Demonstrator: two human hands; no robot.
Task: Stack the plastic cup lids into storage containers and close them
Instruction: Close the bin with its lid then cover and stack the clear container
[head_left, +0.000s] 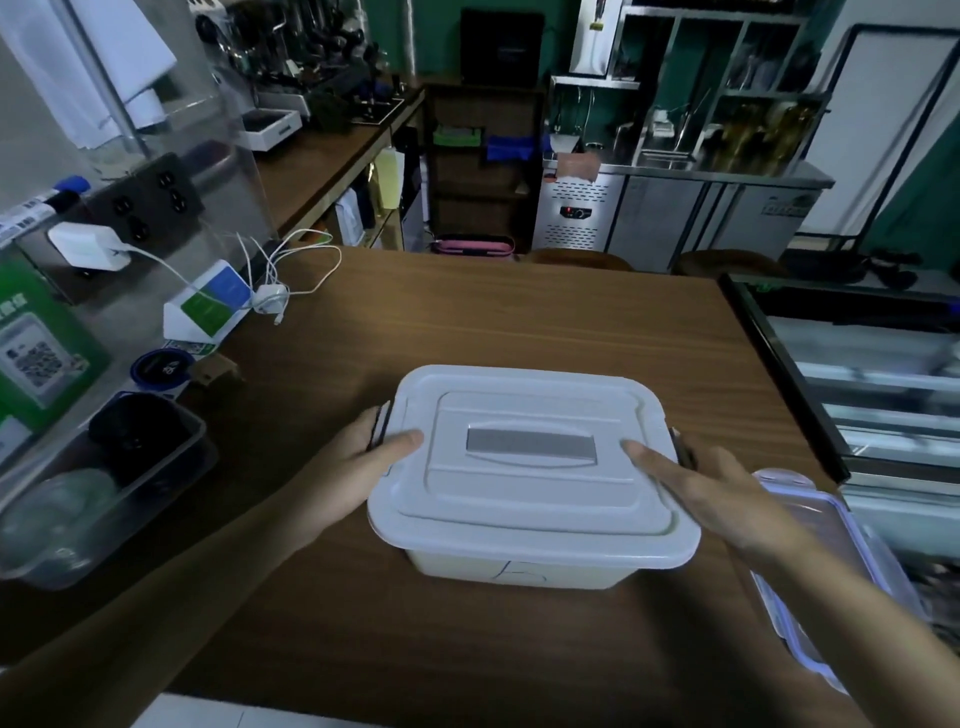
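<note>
As the white box (530, 499) is sitting near the worktop's (519, 322) front edge, left grip (358, 462) and right grip (727, 493) are clamping its sides.

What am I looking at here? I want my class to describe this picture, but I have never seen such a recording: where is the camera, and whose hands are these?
There is no machine. A person wears one wide-angle camera on the head, looking forward and down, so both arms are their own. The left hand and right hand each hold one end of a white plastic storage box, thumb on its lid, fingers at a dark side clip. The box stands on a brown wooden table. To the left sits a clear plastic tub holding black and clear round pieces, likely cup lids. To the right lies a clear flat lid with purple clips. White charger cables lie far left.
</note>
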